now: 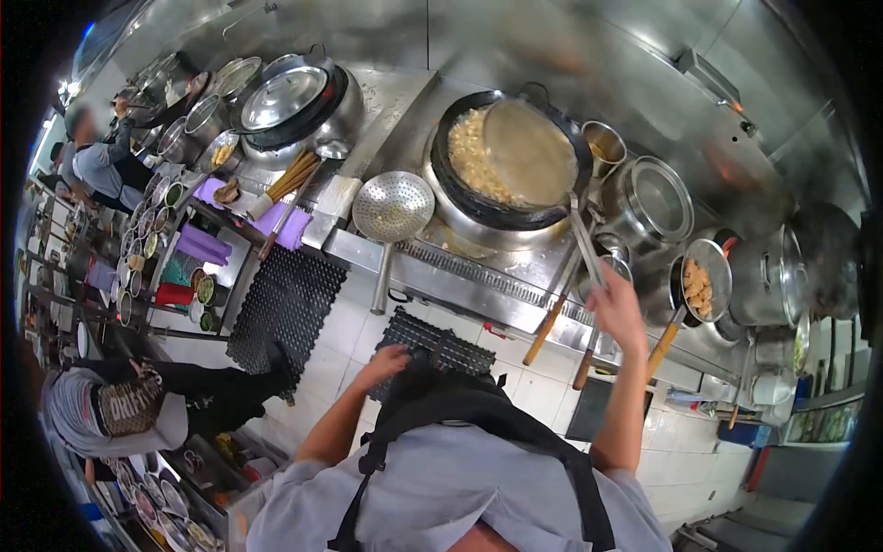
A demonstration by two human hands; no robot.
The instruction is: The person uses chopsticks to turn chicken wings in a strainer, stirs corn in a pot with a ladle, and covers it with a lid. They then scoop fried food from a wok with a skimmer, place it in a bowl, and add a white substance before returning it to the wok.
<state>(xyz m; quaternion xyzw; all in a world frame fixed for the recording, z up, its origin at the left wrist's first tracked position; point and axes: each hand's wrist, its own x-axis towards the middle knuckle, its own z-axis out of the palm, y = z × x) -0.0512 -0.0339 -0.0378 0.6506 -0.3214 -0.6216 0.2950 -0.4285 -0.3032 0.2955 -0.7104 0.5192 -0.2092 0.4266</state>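
My right hand [614, 308] is closed around the metal handle of a large round mesh skimmer [529, 152]. The skimmer's disc lies over the right part of a black wok [452, 204]. Pale diced pieces in foamy liquid [471, 156] fill the wok's left side; what is under the disc is hard to make out. Low in front of my apron, my left hand [391, 361] hangs with loosely bent fingers and nothing visible in it. Nearest to it is the handle of a perforated ladle [393, 207], which rests on the stove edge, apart from my fingers.
A lidded pot [285, 99] stands on the left burner. To the right are a steel pot [658, 198], a strainer with browned pieces [699, 285] and wooden-handled tools [549, 327]. One co-worker [120, 409] is at lower left; others work at upper left. Black mats [285, 313] cover parts of the floor.
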